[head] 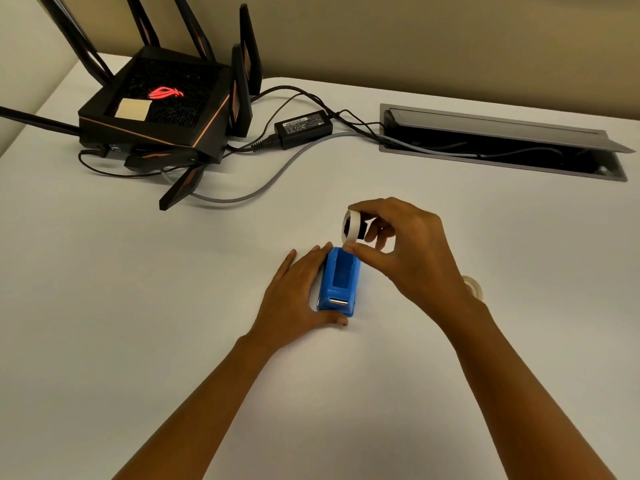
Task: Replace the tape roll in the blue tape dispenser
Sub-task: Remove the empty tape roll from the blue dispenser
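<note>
The blue tape dispenser stands on the white table, its roll slot empty and its metal cutter facing me. My left hand grips its left side and near end, holding it steady. Just above the dispenser's far end, my right hand pinches a white tape roll with a black core between thumb and fingers. A second, clear tape roll lies on the table behind my right wrist, partly hidden.
A black router with tall antennas sits at the back left. Its power brick and cables trail across the table to an open cable hatch at the back right.
</note>
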### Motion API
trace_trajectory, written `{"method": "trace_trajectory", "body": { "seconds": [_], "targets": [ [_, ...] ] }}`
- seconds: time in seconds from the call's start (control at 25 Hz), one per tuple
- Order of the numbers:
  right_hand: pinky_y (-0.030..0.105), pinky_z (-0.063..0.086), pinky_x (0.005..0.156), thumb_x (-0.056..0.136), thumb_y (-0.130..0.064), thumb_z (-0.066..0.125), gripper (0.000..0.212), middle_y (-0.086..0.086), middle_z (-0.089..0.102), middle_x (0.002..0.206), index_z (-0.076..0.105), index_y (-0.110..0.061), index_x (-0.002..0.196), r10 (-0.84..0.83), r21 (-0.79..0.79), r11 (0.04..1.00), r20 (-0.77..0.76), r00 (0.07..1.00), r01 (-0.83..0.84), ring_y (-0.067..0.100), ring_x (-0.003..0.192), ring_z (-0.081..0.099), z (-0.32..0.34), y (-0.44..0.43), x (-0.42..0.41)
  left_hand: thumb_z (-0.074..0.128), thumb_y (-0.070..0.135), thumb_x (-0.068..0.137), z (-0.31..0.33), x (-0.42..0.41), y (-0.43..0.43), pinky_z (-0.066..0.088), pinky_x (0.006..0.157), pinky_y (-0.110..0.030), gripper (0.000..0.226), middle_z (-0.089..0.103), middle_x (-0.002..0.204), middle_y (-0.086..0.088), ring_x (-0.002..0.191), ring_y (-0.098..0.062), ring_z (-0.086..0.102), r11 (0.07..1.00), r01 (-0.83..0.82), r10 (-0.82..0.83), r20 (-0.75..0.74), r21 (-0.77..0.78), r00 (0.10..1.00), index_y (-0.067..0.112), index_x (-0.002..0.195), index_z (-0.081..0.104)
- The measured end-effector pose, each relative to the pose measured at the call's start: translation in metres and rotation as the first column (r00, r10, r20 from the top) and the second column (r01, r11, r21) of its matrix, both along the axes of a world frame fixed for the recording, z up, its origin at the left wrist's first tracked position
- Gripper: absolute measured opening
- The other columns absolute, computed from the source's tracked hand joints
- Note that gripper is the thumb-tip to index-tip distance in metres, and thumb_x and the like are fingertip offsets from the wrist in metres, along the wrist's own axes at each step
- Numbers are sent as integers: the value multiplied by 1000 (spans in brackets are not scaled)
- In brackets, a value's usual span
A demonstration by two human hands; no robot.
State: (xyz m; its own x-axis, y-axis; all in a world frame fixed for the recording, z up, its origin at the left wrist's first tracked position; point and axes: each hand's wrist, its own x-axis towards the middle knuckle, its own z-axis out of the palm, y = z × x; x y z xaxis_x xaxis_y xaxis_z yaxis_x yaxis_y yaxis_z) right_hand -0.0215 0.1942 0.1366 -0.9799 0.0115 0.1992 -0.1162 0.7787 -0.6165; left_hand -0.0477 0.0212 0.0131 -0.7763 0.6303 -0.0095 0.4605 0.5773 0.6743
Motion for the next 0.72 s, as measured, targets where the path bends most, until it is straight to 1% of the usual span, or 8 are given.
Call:
{"method": "trace_trajectory", "body": {
  "seconds": [0.08,0.12,0.2,0.28,0.36,0.48,0.56,0.72],
  "targets": [
    [9,47,69,75,-24,77,44,5,69,95,62,-11,113,-41,-26,999,-14,999,41,11,71,59,0,-1,15,56,67,63,14,3,0,10,120,-36,98,20,153,7,141,-10,23,996,-5,-11,177,92,984,30,141,10],
    [10,46,71,74,-25,77,45,5,69,96,61,-11,114,-60,-31,998,-14,998,59,11,72,59,0,-1,22,52,70,64,24,7,0,16,119,-31,94,22,152,9,140,-7,23,981,-82,30,280,176,960,31,140,13],
    [11,47,69,74,-27,77,47,3,69,97,62,-13,116,-88,-39,995,3,996,88,11,74,60,-1,-4,35,47,77,63,47,18,0,30,108,-19,84,36,145,15,134,-2,32,887,-320,146,456,332,878,37,135,30],
    [14,50,72,73,-28,77,48,2,69,99,61,-14,117,-99,-77,992,19,995,100,10,77,62,-2,-9,46,54,65,67,68,30,3,42,99,-22,65,50,133,17,126,-7,47,773,-485,189,580,410,792,39,126,44],
    [13,53,75,74,-25,76,47,2,68,97,62,-15,117,-93,-146,985,3,996,93,9,80,64,-2,-17,55,60,46,71,86,43,7,49,94,-25,54,58,127,13,117,-12,58,742,-525,195,616,416,764,35,123,53],
    [14,55,78,75,-12,76,44,3,67,98,63,-16,117,-98,-249,964,-4,995,94,10,85,66,-2,-26,69,64,30,78,106,57,8,52,95,-29,46,63,124,4,112,-16,61,762,-509,184,620,401,763,30,123,55],
    [19,56,81,76,-3,74,44,2,67,101,63,-16,117,-111,-342,932,46,993,120,10,89,66,-3,-29,75,63,24,81,113,62,6,48,100,-36,42,66,119,-2,111,-17,62,775,-502,191,614,384,766,29,123,56],
    [15,54,83,75,-8,73,36,-2,73,100,68,-18,110,-203,-528,812,144,968,249,2,91,67,-2,-31,86,60,24,80,124,71,4,46,100,-29,36,70,105,-1,101,-16,64,769,-518,248,573,374,781,39,112,54]
  ]
}}
